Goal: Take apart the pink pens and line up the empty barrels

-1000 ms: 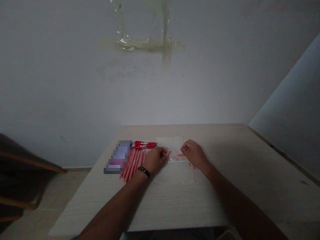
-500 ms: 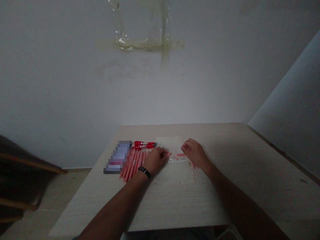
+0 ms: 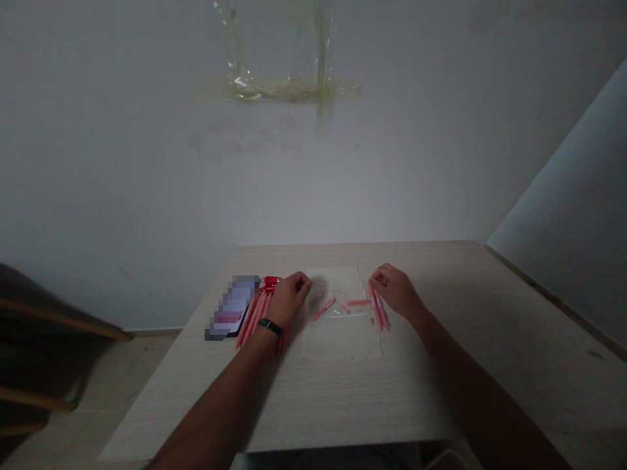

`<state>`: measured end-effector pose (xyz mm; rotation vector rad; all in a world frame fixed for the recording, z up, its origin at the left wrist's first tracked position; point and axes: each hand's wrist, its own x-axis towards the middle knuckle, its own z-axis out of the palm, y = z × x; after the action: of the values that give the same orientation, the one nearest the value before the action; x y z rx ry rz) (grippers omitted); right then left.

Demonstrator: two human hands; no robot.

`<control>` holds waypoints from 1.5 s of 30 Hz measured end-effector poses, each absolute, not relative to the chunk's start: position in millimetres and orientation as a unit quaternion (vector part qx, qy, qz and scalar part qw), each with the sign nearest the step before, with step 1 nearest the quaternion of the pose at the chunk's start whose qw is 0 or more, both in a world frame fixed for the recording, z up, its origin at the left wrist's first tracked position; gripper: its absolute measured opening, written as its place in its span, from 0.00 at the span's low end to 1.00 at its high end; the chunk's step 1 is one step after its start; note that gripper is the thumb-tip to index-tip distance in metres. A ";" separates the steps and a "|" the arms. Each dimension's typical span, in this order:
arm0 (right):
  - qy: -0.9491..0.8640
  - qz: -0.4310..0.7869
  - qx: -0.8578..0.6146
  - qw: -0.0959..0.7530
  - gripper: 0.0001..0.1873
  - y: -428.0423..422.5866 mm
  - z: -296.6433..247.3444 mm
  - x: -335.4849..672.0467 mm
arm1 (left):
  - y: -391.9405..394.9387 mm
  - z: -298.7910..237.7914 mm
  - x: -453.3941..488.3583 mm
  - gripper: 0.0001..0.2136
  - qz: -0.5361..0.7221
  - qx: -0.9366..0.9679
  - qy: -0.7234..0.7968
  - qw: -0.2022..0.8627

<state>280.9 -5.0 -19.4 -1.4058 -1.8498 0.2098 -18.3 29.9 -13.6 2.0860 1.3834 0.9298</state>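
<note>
Near the far edge of the table (image 3: 372,398), the left hand (image 3: 289,299) sits beside a row of pink sticks (image 3: 257,320) and the right hand (image 3: 394,290) curls above loose pink pieces (image 3: 379,308), though whether either grips anything cannot be told.

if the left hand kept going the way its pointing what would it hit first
The left hand would probably meet the far left corner of the pale sheet first. It already sits close to that sheet's edge, though depth is hard to judge from this view, so it may be touching already.
</note>
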 end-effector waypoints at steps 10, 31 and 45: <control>-0.712 0.048 -0.617 0.331 0.25 4.3 -23.6 312.3 | 32.9 3.7 -30.2 0.22 0.355 0.735 0.537 0.211; -0.673 0.068 -0.635 0.373 0.14 7.9 -30.5 307.5 | 39.9 -7.5 -35.0 0.13 0.350 0.742 0.517 0.246; -0.678 0.103 -0.597 0.416 0.03 7.1 -33.3 303.1 | 37.9 -12.0 -29.2 0.12 0.329 0.751 0.505 0.271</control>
<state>303.1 7.1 -33.3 -1.4990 -1.7034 0.2578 -29.2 37.9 -12.0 2.0226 1.3606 0.8858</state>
